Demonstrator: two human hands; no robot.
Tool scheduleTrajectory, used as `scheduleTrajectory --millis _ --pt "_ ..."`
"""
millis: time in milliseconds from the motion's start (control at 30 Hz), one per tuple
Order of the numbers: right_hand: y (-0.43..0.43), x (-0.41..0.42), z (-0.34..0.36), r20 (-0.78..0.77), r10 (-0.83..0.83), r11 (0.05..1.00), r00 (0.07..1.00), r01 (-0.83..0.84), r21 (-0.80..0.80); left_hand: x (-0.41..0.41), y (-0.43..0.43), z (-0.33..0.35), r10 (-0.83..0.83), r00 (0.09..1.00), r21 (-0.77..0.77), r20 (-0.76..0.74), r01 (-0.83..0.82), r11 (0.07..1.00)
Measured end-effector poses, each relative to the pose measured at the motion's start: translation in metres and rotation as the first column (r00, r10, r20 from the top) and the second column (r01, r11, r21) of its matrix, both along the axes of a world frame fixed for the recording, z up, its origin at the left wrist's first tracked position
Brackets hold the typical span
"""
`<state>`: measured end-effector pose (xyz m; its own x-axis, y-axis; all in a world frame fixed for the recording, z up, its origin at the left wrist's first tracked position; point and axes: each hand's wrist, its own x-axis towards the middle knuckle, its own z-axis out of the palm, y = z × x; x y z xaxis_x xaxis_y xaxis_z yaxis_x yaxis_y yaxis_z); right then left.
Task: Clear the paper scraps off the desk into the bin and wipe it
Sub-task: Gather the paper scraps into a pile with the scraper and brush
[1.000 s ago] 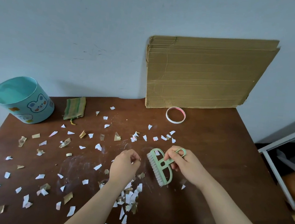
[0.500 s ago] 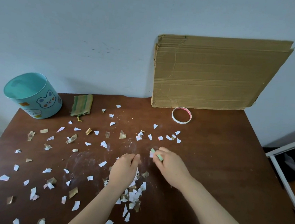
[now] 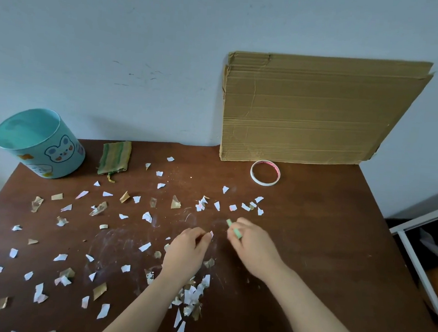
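Observation:
Several white and tan paper scraps [image 3: 96, 208] lie scattered over the brown desk [image 3: 324, 239], with a gathered pile [image 3: 192, 294] beneath my left forearm. My right hand [image 3: 253, 244] is closed over a green brush [image 3: 234, 227], held bristles down on the desk; only its end shows. My left hand [image 3: 186, 249] rests curled beside it, pinching a small white scrap [image 3: 211, 234] at the fingertips. A teal bin [image 3: 40, 142] with a bear picture stands at the far left corner, well away from both hands.
A striped green cloth [image 3: 115, 157] lies beside the bin. A cardboard sheet [image 3: 316, 110] leans on the wall, with a tape ring [image 3: 265, 172] in front. A white-framed shelf [image 3: 420, 263] stands past the desk's right edge.
My right hand turned the brush from held up and in full view down onto the desk, hiding most of it. The view shifted left. My left hand stayed curled near the pile.

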<state>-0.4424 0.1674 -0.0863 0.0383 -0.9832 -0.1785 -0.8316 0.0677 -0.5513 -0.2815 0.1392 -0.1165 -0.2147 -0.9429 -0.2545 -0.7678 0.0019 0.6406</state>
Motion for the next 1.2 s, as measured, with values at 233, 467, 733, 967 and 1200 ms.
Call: scheduleTrajectory --millis 233,467,733,967,1200 --pt "-0.012 -0.044 0.018 0.103 -0.218 0.955 0.971 0.234 -0.182 -0.009 -0.013 0.002 0.007 1.0 -0.01 -0.024 -0.007 1.0" --pt "-0.037 -0.078 -0.001 -0.245 -0.341 0.939 0.908 0.315 -0.139 -0.03 -0.016 0.004 -0.01 0.999 -0.014 -0.05 0.01 1.0" --pt "-0.038 -0.011 -0.016 -0.119 -0.079 0.985 0.99 0.06 -0.161 -0.019 -0.017 0.001 0.034 0.999 0.001 -0.023 -0.034 0.999" --pt "-0.035 -0.05 0.007 0.0 -0.257 0.948 0.966 0.252 -0.192 -0.017 -0.012 -0.004 0.025 1.0 0.006 -0.007 -0.025 1.0" --pt "-0.04 -0.044 0.004 -0.116 -0.236 0.97 0.965 0.227 -0.087 -0.02 -0.012 -0.002 0.033 0.999 0.009 -0.023 -0.032 0.999"
